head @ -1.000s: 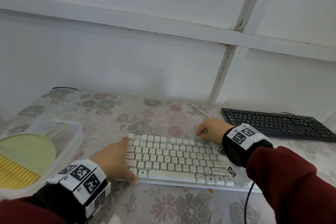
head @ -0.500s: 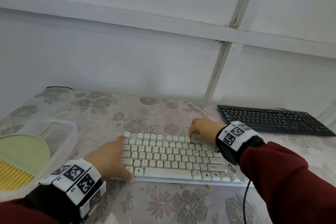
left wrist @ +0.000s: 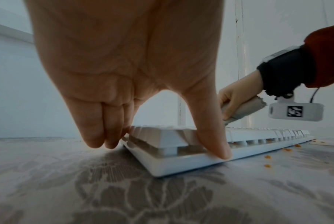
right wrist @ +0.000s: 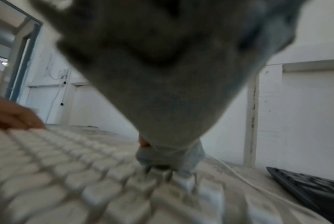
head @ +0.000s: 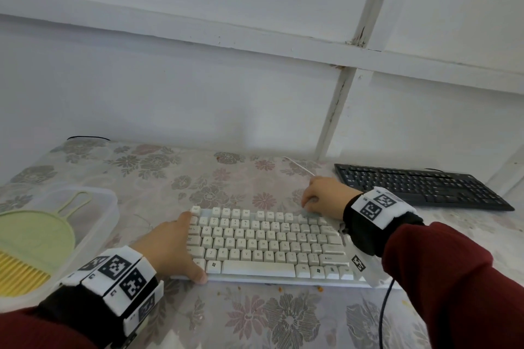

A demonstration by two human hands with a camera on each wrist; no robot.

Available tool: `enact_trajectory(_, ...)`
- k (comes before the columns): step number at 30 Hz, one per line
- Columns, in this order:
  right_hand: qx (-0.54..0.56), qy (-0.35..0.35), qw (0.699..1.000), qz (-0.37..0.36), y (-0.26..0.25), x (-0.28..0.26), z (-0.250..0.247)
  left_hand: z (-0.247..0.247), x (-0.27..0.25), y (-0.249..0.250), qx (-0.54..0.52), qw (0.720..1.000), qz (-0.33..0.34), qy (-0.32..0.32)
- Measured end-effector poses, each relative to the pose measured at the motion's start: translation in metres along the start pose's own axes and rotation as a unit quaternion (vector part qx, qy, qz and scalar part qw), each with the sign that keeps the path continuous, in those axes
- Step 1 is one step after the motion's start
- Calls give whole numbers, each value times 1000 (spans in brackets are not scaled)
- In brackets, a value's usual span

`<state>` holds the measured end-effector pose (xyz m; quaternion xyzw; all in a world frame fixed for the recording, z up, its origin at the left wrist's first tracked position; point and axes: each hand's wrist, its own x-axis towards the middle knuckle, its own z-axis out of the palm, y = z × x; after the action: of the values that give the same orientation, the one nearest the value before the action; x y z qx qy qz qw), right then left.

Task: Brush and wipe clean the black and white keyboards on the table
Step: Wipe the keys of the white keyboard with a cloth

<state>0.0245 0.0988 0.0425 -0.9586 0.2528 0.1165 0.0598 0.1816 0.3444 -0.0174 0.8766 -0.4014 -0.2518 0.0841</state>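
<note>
The white keyboard [head: 263, 244] lies in front of me on the flowered tablecloth. My left hand [head: 167, 246] grips its left end, thumb on the front edge [left wrist: 215, 150] and fingers curled at the far corner. My right hand [head: 326, 197] clutches a bunched grey cloth [left wrist: 244, 109] and presses it onto the keys at the top right of the white keyboard [right wrist: 56, 166]. The cloth [right wrist: 171, 91] fills most of the right wrist view. The black keyboard [head: 419, 187] sits untouched at the back right, by the wall.
A clear plastic box [head: 107, 207] at the left holds a green dustpan [head: 34, 235] and a yellow brush. Orange crumbs [head: 319, 288] lie on the cloth-covered table in front of the white keyboard. Its white cable [head: 300, 167] runs toward the wall.
The right hand with the cloth slid a little left, then back right along the top row of keys. The left hand kept its hold on the keyboard's left end.
</note>
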Motion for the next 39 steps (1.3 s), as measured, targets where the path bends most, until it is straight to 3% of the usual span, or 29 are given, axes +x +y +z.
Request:
enact_trajectory(9,47,7,997,65,27,-13,10,-2,-1,1,6,1000,3,4)
enact_trajectory(15,-13,-18,990,137,43,-10,2,-1,-1,1,7,1000,5,7)
enact_trajectory(17,39,9,992,117,35,-11,-8,0,1,1,2,1000,4,9)
enact_trajectory(20,123,39,991,22,-12,-9,-21,0,1,1,-9,1000,3,11)
enact_trajectory(23,134,33,985,-105,-81,4,-22,0,0,1,-14,1000,0,15)
enact_trajectory(26,119,10,980,-160,-140,30,-9,0,0,0,-14,1000,-1,20)
enact_trajectory(30,60,-26,988,-143,-169,54,13,0,0,0,-13,1000,3,21)
enact_trajectory(39,80,22,989,-124,-139,46,30,-1,1,0,-16,999,21,20)
